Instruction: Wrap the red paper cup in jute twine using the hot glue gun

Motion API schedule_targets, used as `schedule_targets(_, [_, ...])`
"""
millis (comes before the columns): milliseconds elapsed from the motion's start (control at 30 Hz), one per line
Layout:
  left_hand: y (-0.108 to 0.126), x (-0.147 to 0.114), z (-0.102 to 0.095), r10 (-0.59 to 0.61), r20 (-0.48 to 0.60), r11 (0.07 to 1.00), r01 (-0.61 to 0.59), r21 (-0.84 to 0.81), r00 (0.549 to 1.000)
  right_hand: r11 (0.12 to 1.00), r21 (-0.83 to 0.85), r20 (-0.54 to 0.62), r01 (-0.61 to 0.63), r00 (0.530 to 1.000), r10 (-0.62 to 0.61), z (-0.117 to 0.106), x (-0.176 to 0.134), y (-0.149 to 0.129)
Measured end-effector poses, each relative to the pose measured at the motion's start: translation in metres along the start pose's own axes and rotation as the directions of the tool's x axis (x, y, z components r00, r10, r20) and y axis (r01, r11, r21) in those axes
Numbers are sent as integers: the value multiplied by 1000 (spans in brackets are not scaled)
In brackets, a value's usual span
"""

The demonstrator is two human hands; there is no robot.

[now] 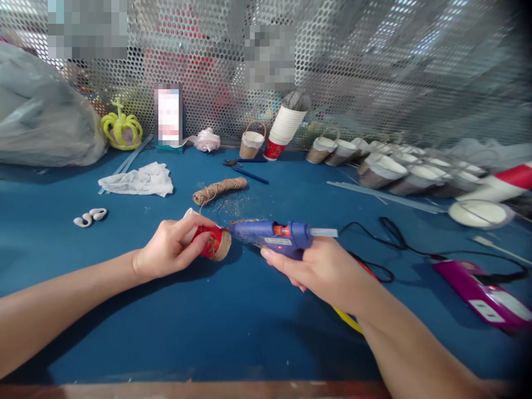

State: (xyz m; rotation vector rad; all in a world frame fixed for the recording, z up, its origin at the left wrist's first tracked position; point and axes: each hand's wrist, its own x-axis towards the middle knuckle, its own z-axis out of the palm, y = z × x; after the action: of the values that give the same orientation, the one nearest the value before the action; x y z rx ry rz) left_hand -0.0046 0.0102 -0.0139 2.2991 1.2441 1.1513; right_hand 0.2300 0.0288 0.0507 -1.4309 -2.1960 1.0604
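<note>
The left hand has its grip closed round a red cup that lies tipped on its side over the middle of the bench, between the front and back edges. The right hand has its grip wrapped round the handle of a blue glue gun, with the cup straight off its nozzle, towards the bench's left edge. Whether nozzle and cup touch cannot be told. The gun's long axis runs left to right; the cup's lies nearly in line, its twine-banded base pointing towards the right edge and slightly frontwards
</note>
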Motion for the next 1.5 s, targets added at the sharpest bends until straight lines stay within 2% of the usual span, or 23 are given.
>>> schedule_targets(600, [-1, -1, 0, -11, -12, 1000, 11, 2, 1000, 1000, -3, -13, 1, 1000, -1, 0, 2, -2])
schedule_targets(733, [-1, -1, 1, -44, -8, 999, 44, -11, 999, 999, -51, -10, 13, 1000, -13, -1, 2, -2])
schedule_targets(867, [-1, 0, 1, -120, 3, 992, 120, -47, 993, 978, -178, -22, 108, 993, -113, -2, -3, 0])
schedule_targets(967, [0, 0, 1, -161, 3, 985, 161, -56, 987, 891, -371, -51, 261, 952, -300, 0, -7, 3])
schedule_targets(1100, [0, 3, 1, -230, -39, 972, 228, -54, 972, 680, -561, 41, 472, 836, -546, 0, -9, 4])
schedule_targets(1167, [1, 4, 2, -260, -56, 965, 257, -58, 964, 581, -622, 98, 525, 788, -607, 0, -9, 3])
schedule_targets(1233, [1, 5, 2, -281, -57, 958, 277, -68, 958, 512, -664, 145, 544, 767, -625, 0, -9, 0])
schedule_targets(1333, [1, 5, 2, -306, -51, 950, 301, -82, 951, 555, -634, 158, 539, 793, -589, 1, -9, -1])
schedule_targets(1500, [1, 6, 3, -319, -51, 946, 315, -81, 946, 762, -470, 60, 445, 878, -476, 5, -12, -1])
